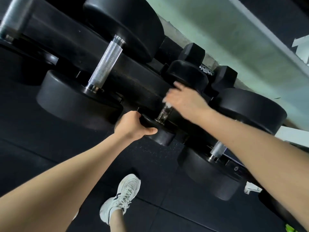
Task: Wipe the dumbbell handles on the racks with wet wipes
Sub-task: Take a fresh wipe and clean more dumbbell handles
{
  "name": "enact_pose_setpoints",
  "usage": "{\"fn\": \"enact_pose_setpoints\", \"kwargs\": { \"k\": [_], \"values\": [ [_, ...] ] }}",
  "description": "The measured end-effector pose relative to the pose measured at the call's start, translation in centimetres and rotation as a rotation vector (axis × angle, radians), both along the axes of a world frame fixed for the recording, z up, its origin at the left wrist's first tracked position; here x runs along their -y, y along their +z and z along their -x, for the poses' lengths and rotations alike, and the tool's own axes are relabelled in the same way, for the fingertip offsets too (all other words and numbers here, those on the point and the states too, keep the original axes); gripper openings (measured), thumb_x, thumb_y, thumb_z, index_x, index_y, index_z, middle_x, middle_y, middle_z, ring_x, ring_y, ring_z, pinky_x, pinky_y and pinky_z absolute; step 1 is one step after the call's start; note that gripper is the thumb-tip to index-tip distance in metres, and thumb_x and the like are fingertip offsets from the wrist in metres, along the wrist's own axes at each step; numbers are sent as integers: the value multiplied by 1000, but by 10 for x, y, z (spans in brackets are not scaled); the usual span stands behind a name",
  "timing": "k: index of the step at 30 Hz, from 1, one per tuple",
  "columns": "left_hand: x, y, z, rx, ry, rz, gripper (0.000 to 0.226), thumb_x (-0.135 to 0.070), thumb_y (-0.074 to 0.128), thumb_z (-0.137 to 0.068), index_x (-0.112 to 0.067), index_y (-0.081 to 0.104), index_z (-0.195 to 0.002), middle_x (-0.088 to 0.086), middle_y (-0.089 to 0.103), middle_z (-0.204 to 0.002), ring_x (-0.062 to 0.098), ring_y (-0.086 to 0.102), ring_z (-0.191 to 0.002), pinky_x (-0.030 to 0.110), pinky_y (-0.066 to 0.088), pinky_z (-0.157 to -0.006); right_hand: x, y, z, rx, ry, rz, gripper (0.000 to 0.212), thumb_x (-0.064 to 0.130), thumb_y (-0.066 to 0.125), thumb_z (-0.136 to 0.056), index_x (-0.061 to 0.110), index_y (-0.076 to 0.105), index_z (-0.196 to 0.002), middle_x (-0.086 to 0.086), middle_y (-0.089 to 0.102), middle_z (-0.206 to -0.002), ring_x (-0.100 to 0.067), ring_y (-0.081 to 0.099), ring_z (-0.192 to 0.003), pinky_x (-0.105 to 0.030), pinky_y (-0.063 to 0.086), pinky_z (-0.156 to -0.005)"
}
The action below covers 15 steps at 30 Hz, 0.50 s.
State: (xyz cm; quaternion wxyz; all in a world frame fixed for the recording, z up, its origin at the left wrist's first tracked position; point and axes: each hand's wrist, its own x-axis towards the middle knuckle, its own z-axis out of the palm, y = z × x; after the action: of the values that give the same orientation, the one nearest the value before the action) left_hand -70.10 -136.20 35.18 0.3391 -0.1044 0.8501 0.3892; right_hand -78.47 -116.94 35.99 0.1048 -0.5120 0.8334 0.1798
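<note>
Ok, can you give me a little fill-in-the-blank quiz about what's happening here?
The left hand grips one black end of a small ___. The right hand lies over its metal ___. The shoe on the floor is ___.
Missing words: dumbbell; handle; white.

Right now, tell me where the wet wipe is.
Head view, right of centre: the wet wipe sits under the right hand on the dumbbell handle, whose near end the left hand grips.
</note>
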Motion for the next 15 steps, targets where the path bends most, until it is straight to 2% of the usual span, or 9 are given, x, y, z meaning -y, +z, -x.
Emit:
{"fn": "enact_pose_setpoints", "kwargs": {
  "k": [2, 3, 5, 6, 9, 11, 12, 14, 15],
  "values": [
    [1, -1, -1, 1, 12, 1, 37, -45, 78, -68, -26, 47, -61, -10, 52, -61, 4, 49, -58, 23, 29, -45, 6, 5, 4, -63, -151, -209, 44, 10, 33, -93, 1, 50, -132, -18, 51, -136, -29, 44, -131, -39, 14, -117],
    [1, -1, -2, -2, 9, -1, 37, -46, 78, -68, -25, 48, -61, -10, 52, -61, 4, 49, -59, 23, 29, -45, 10, 3, -7, -15, -193, -224, 45, 9, 32, -90, 0, 55, -127, -20, 55, -130, -31, 48, -126, -41, 19, -116],
    [0, -1, -2, -25, -2, -3, 36, -46, 77, -68, -24, 49, -62, -9, 53, -62, 7, 51, -60, 23, 30, -46, 17, -8, -39, 36, -95, -206, 41, 11, 37, -81, 2, 72, -100, -15, 70, -99, -29, 64, -101, -42, 41, -106],
    [0, -2, -2, -29, -6, -7, 36, -45, 77, -68, -23, 50, -63, -9, 53, -62, 10, 53, -62, 23, 31, -47, 18, -10, -49, 72, -47, -154, 38, 12, 40, -79, 5, 74, -93, -11, 72, -91, -26, 67, -93, -41, 46, -100],
    [0, -2, -2, -35, 6, -10, 36, -46, 78, -68, -21, 52, -67, -8, 53, -64, 15, 55, -69, 26, 34, -52, 8, -6, -26, 53, -20, 11, 27, 7, 55, -72, 9, 76, -88, -7, 73, -85, -22, 70, -87, -44, 49, -92],
    [1, -2, -2, -42, 8, -20, 37, -45, 78, -68, -24, 48, -63, -10, 50, -63, 14, 53, -70, 24, 32, -50, 6, 1, -3, -12, -136, 27, 36, -1, 77, -57, 5, 74, -92, -11, 73, -91, -26, 70, -91, -48, 48, -91],
    [2, -2, -2, -45, 8, -27, 37, -44, 78, -69, -24, 47, -63, -11, 50, -64, 13, 52, -69, 24, 31, -50, 5, 1, 2, -25, -212, 5, 42, -1, 80, -58, 2, 71, -99, -14, 71, -100, -28, 68, -99, -47, 45, -96],
    [0, -2, -3, -46, 4, -29, 36, -44, 78, -70, -20, 51, -70, -10, 50, -65, 14, 53, -72, 26, 33, -53, 8, -3, -8, 38, -279, -65, 45, -3, 61, -80, -2, 56, -125, -21, 56, -130, -32, 49, -127, -42, 23, -114],
    [0, -1, -3, -49, 3, -25, 36, -44, 78, -70, -18, 53, -74, -8, 52, -66, 16, 55, -74, 26, 35, -56, 8, -5, -19, 86, -287, -66, 47, -6, 49, -84, -3, 50, -131, -22, 49, -137, -34, 41, -133, -42, 16, -116]
  ]
}}
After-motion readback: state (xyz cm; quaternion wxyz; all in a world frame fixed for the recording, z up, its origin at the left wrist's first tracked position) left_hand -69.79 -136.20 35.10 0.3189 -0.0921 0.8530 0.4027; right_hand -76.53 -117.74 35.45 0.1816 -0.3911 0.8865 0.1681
